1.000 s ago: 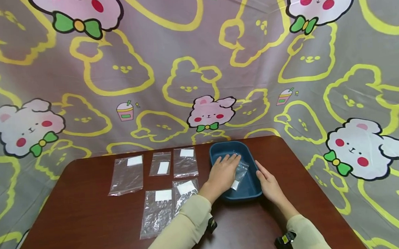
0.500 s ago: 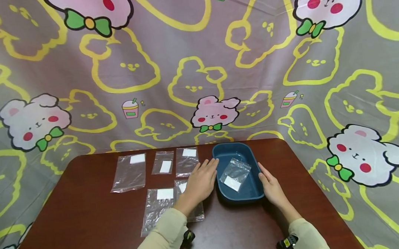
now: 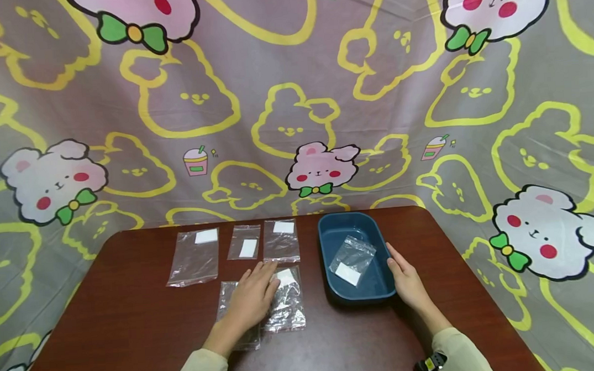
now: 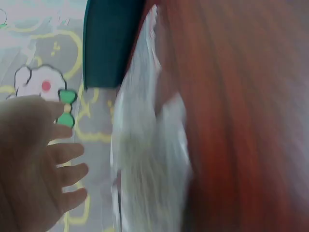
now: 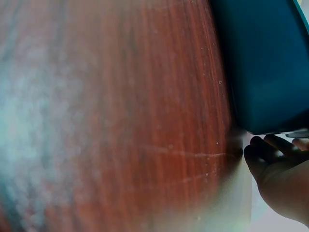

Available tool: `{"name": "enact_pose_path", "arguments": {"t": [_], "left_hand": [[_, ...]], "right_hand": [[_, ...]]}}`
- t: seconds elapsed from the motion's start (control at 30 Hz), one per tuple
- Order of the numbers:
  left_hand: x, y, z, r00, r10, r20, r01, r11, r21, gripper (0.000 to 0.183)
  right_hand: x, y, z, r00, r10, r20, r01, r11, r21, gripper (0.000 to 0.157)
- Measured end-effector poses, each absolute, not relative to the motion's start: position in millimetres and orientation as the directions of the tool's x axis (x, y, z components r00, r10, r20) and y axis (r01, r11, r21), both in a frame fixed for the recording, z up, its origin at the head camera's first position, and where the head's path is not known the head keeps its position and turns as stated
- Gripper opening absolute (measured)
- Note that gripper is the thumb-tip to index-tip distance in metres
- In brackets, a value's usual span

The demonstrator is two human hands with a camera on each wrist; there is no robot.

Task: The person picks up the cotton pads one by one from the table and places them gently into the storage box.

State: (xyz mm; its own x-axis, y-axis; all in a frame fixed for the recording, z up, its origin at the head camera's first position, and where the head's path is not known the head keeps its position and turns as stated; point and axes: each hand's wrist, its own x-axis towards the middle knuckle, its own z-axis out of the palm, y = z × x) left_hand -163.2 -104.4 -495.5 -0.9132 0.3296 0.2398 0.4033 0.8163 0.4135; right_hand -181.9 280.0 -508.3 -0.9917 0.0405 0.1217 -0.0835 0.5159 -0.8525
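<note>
My left hand [image 3: 252, 295] hovers palm down over the nearer pair of clear zip bags, its fingers stretched out. It partly hides the left bag [image 3: 251, 339] of that pair; beside it lies another bag [image 3: 289, 303] with a white label. In the left wrist view, the hand [image 4: 34, 159] has nothing in its fingers. My right hand [image 3: 408, 280] touches the right wall of a blue plastic tub [image 3: 348, 223], fingers lying along its outside. Inside the tub is a small zip bag [image 3: 356, 252] with a white label.
Three more labelled zip bags lie along the back: a large one [image 3: 193, 262] at left, a small one [image 3: 236, 240] and a medium one [image 3: 282, 242]. They rest on a dark brown wooden table [image 3: 118, 315]. A patterned cloth [image 3: 251, 60] hangs behind and at the sides.
My left hand has left the tub and moved leftward over the nearer bags, leaving the small zip bag uncovered in the tub. The right hand stays at the tub's side.
</note>
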Motion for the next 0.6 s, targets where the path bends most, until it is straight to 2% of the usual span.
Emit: {"name": "enact_pose_path", "arguments": {"t": [0.17,0.37,0.6], "left_hand": [[-148.9,-134.0,-502.8,-0.936,0.319,0.147,0.351,0.824,0.446,0.062],[-137.9,-156.8,-511.8,-0.949,0.297,0.105,0.312,0.837,0.449,0.074],[-136.8,-167.7,-521.7,-0.954,0.291,0.071,0.288,0.828,0.481,0.076]], "right_hand": [[-181.4,280.4,-509.7,-0.99,0.039,0.133,-0.093,0.52,-0.849,0.048],[-179.8,282.2,-509.1,-0.991,0.028,0.133,-0.1,0.512,-0.853,0.049],[-181.5,280.2,-510.2,-0.991,0.046,0.125,-0.083,0.516,-0.852,0.049]]}}
